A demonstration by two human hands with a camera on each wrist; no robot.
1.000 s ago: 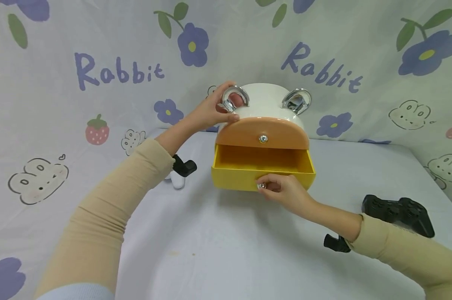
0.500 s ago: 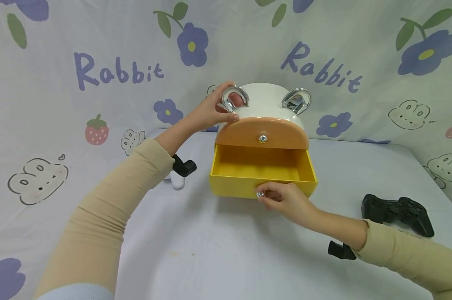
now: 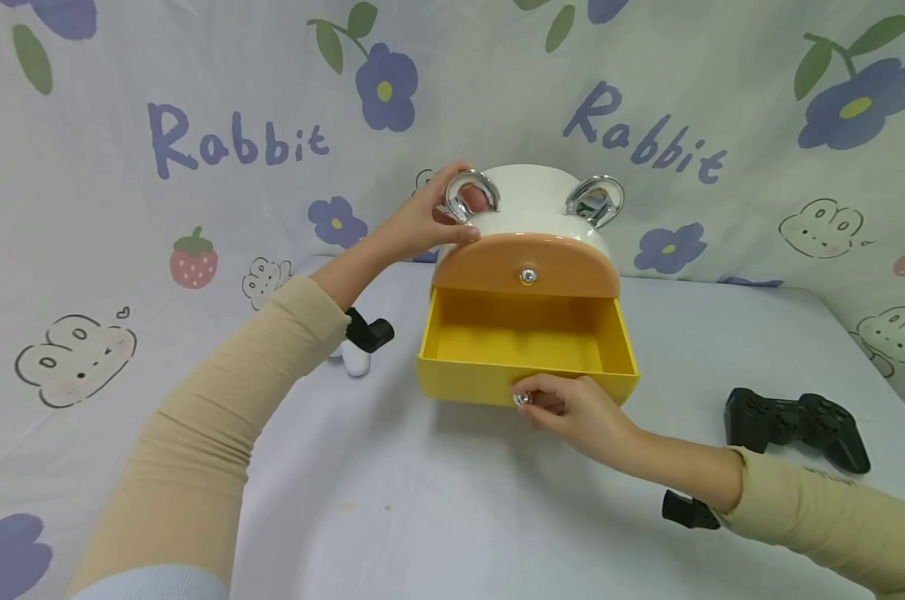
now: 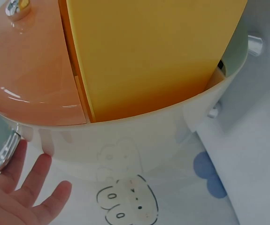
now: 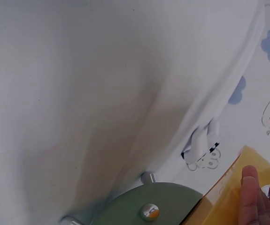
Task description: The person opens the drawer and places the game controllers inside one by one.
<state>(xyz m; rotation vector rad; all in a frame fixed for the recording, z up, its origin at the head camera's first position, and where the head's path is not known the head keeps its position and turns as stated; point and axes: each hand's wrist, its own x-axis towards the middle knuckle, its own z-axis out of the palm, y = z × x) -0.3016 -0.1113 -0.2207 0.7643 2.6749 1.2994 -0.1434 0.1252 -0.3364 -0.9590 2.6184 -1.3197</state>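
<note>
A small white drawer cabinet (image 3: 529, 200) with shiny silver ears stands at the back of the table. Its orange top drawer (image 3: 568, 265) is closed, while the yellow drawer (image 3: 460, 381) below sticks well out, its inside showing. My right hand (image 3: 587, 417) pinches the round silver knob (image 3: 522, 400) of the yellow drawer. Around the left silver ear (image 3: 471, 197) my left hand (image 3: 426, 218) grips the cabinet, thumb at the upper front edge. In the left wrist view its other fingers (image 4: 37, 171) lie along the white side. A green drawer front (image 5: 130, 206) appears beneath in the right wrist view.
A black game controller (image 3: 796, 425) lies on the white tabletop (image 3: 422, 517) at the right, partly behind the right forearm. A white rounded object (image 3: 356, 360) sits left of the cabinet, partly hidden by the left wrist's black camera mount (image 3: 370, 332). A rabbit-print cloth (image 3: 482, 92) hangs behind.
The yellow drawer has slid farther out toward me, with my right hand holding its knob and moving along. The left hand stays at the ear.
</note>
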